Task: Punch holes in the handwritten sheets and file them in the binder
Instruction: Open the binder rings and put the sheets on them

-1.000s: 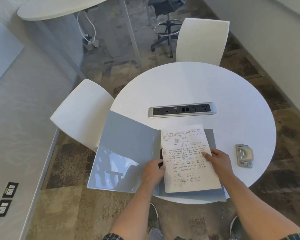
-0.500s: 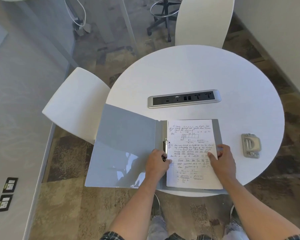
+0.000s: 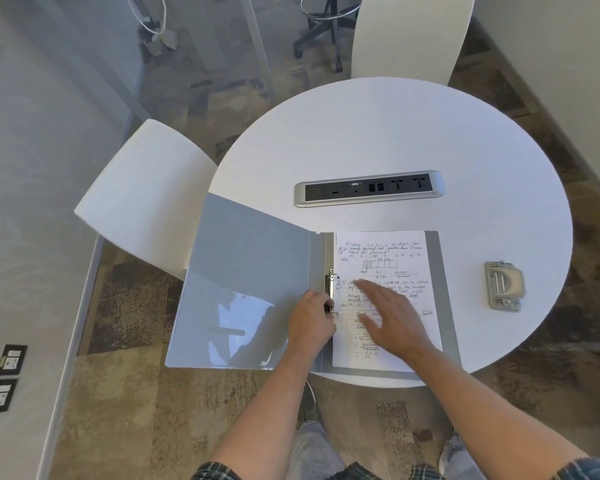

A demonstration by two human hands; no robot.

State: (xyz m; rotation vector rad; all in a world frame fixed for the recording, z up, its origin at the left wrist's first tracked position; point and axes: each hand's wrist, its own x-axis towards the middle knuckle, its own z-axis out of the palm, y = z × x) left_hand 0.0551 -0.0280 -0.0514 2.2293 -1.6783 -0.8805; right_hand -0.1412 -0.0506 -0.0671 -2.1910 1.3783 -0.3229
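Right hand (image 3: 394,315) moved leftward, fingers spread over sheet (image 3: 388,258) | left hand (image 3: 312,320) grips binder (image 3: 250,271) ring clip (image 3: 330,289)

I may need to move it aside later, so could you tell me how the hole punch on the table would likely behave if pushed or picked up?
The hole punch looks like metal, so probably stiff and heavy for its size. It lies flat and low on the white table, so a push would likely slide it, not tip or roll it. The smooth tabletop may let it slip easily.

The grey binder (image 3: 250,282) is lying open. The handwritten sheets (image 3: 385,268) are sitting flat on its right half, the hole punch (image 3: 504,285) resting well right of it
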